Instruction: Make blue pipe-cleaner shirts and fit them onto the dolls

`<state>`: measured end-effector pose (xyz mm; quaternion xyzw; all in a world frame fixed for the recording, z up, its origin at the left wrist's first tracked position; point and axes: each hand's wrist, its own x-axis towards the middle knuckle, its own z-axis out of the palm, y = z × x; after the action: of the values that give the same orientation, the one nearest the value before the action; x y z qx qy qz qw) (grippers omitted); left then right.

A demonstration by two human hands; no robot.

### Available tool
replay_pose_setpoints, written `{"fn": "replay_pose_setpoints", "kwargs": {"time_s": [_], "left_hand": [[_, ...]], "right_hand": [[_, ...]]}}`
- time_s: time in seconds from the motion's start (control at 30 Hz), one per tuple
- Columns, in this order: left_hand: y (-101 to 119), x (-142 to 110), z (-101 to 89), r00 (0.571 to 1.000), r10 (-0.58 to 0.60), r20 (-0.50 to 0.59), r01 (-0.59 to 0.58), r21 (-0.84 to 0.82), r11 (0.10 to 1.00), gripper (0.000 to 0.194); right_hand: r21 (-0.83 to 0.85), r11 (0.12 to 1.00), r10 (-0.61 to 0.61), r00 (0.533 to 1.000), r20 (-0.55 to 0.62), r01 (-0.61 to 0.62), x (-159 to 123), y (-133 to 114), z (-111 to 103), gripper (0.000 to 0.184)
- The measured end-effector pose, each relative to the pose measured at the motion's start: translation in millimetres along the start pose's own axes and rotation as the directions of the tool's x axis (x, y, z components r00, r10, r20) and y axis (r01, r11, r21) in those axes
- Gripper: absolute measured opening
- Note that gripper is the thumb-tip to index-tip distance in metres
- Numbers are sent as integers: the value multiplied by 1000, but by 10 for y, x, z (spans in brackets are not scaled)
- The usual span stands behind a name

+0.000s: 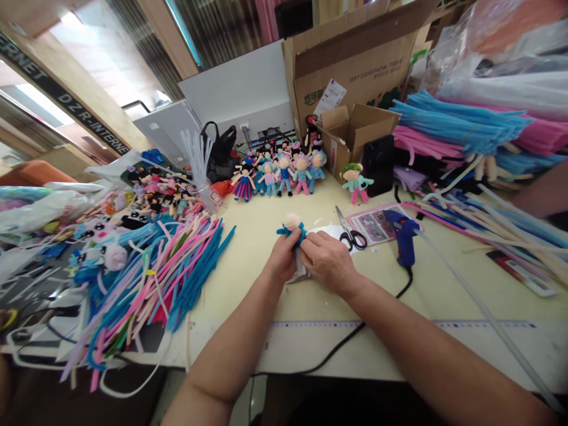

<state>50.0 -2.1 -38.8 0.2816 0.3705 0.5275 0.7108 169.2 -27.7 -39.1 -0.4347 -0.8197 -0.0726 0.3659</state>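
Between my hands is a small pipe-cleaner doll (291, 222) with a pale round head and blue parts about its neck. My left hand (284, 254) is closed around its body, the thumb pressed on the blue. From the right, my right hand (328, 259) pinches the doll's blue side with bent fingers; the fingertips are partly hidden. Under the hands lies a pale sheet or wrapper (298, 273). Black-handled scissors (350, 234) rest just beyond my right hand. Farther right is a blue glue gun (403, 236) with a long clear glue stick in it.
Bundles of coloured pipe cleaners (177, 272) cover the table's left; more stems (465, 127) are piled at right. Finished dolls (284, 171) stand at the back, near an open small carton (355, 127). A ruler (399, 324) lies along the front, crossed by the glue gun's black cord (341, 343).
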Motion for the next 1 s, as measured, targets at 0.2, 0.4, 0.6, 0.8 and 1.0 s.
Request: {"fn": "replay_pose_setpoints", "kwargs": {"time_s": [0.2, 0.4, 0.6, 0.8, 1.0], "left_hand": [[75, 9, -35, 999, 24, 31, -29, 153, 988, 25], [63, -20, -58, 980, -43, 194, -31, 363, 931, 28], [65, -44, -72, 971, -96, 217, -26, 500, 866, 25], [51, -69, -56, 970, -94, 226, -37, 515, 856, 22], [25, -65, -37, 973, -91, 213, -27, 495, 869, 26]], "right_hand": [[689, 610, 339, 915, 219, -391, 54, 219, -55, 17], [806, 73, 516, 714, 474, -588, 140, 353, -81, 30], [783, -54, 431, 692, 578, -620, 108, 356, -90, 35], [765, -66, 387, 690, 611, -641, 95, 339, -101, 34], [768, -35, 393, 698, 598, -639, 84, 350, -70, 34]]}}
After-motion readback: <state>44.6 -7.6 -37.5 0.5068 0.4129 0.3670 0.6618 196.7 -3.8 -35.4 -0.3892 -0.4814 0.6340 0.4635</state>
